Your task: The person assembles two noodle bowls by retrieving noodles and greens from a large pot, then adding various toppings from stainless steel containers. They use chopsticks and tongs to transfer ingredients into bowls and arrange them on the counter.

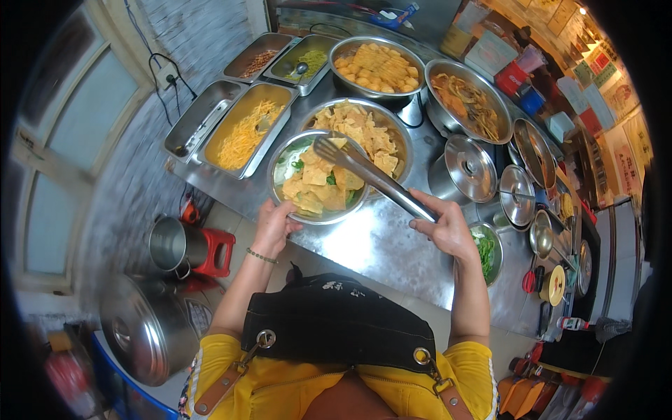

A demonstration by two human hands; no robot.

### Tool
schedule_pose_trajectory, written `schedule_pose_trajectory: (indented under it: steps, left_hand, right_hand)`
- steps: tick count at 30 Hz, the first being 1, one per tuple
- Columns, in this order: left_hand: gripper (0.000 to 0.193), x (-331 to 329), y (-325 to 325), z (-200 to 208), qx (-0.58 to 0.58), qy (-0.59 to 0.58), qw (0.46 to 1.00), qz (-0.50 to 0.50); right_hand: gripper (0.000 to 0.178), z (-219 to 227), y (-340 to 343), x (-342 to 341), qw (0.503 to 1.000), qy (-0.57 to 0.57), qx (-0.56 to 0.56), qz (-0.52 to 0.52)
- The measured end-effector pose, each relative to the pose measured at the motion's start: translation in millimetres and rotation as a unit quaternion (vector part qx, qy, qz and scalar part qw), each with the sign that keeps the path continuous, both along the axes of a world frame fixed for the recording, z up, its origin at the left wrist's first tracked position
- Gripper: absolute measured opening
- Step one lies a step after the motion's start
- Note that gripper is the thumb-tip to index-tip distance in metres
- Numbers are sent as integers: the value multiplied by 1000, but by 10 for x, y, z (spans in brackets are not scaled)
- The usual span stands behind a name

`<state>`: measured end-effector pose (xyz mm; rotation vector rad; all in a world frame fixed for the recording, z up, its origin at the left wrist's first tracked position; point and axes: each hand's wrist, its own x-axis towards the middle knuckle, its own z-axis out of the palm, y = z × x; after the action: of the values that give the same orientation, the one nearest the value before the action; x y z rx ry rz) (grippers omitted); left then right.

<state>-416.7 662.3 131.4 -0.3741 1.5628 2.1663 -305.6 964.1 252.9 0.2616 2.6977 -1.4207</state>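
With its fingers at the near left rim, my left hand [274,227] holds a steel bowl [274,183] tilted over the counter's front edge. Flat yellow crisp pieces [313,183] lie in it over green leaves and something white. My right hand [446,225] is closed round the handle end of metal tongs [387,185]. The slotted heads of the tongs are over the bowl, at a crisp piece; whether they pinch it I cannot tell. Just behind, a larger basin [408,150] is heaped with more such crisps [353,126], partly hidden by the bowl and tongs.
Steel trays stand at the back left, one with yellow shreds [245,136]. Behind are a pan of yellow chunks [378,68] and a pan of brown food [465,105]. Lidded pots [467,168] and a bowl of chopped greens [484,252] stand right on the steel counter [420,269].
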Motion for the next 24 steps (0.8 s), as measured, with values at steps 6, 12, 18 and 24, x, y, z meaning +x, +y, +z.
schedule_pose_trajectory:
  steps: [6, 12, 18, 24]
  left_hand:
    - [32, 94, -38, -26, 26, 4, 1000, 1]
    - [32, 167, -90, -39, 39, 11, 999, 18]
    - [35, 150, -267, 24, 0, 44, 999, 17]
    - [31, -28, -500, 131, -23, 64, 997, 23]
  right_hand:
    - [53, 7, 56, 26, 993, -11, -118, -16]
    - [53, -20, 27, 15, 993, 9, -117, 11]
    - [50, -20, -16, -58, 997, 30, -72, 8]
    - [56, -52, -195, -211, 998, 52, -46, 14]
